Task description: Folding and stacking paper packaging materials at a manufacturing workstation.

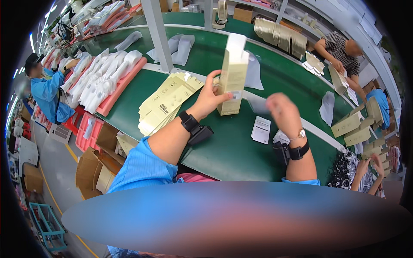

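Note:
My left hand is closed around a tall, narrow cream carton, held upright over the green table. White flaps stand up at the carton's top end. To its right is my right hand, smeared by motion with its fingers curled; whether it holds anything is unclear. A translucent pouch shows close to its fingertips, and I cannot tell if they touch. Below that hand lie a small stack of white printed leaflets and a crumpled white piece. Flattened cream cartons are piled left of my left hand.
Bagged white items fill a pink tray at left, near a co-worker in blue. Translucent pouches lie farther back on the green table. Another person handles cartons at right. A metal post rises at the table's middle rail.

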Motion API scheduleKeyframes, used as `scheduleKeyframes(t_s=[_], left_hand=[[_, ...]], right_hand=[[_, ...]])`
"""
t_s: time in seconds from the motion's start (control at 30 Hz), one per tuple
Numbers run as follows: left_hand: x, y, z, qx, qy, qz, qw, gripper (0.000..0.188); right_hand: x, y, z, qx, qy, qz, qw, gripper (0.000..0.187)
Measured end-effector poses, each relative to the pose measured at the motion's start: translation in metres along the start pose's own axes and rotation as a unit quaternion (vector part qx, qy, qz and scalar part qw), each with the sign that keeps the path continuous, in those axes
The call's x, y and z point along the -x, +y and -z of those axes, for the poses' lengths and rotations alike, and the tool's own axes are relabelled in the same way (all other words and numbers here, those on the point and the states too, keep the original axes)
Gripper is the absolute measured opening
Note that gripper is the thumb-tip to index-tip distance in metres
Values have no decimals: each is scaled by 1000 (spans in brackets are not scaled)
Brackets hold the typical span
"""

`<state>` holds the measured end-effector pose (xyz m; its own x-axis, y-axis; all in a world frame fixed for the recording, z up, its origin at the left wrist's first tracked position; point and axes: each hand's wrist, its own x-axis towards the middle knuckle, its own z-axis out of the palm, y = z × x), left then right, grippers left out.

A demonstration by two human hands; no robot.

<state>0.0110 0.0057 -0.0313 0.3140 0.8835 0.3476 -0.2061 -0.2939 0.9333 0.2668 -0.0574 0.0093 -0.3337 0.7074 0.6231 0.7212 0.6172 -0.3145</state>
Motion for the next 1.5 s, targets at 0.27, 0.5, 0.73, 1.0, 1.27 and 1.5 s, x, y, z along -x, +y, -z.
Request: scheduleKeyframes(t_s=[0.27, 0.5, 0.73, 1.0, 1.27, 1.5], left_hand=[[27, -2, -25, -128, -158, -56, 977, 82], [31, -15, -72, -262, -200, -123, 936, 80], [35, -35, -94, -278, -209, -147, 926, 78], [22, -36, -87, -340, -173, -183, 906, 77], [-22, -88, -54, -632, -23, -3, 774, 78], [-37, -95, -57, -614, -102, 65, 780, 78]], right_hand=[[10, -19, 3, 152, 126, 209, 958, 7], [58, -29, 20, 77, -19, 59, 995, 19], [78, -33, 27, 152, -51, 3, 987, 29], [91, -7, 28, 115, 136, -62, 982, 28], [127, 73, 80, 359, 209, -154, 896, 31], [168, 138, 78, 377, 224, -168, 883, 46]])
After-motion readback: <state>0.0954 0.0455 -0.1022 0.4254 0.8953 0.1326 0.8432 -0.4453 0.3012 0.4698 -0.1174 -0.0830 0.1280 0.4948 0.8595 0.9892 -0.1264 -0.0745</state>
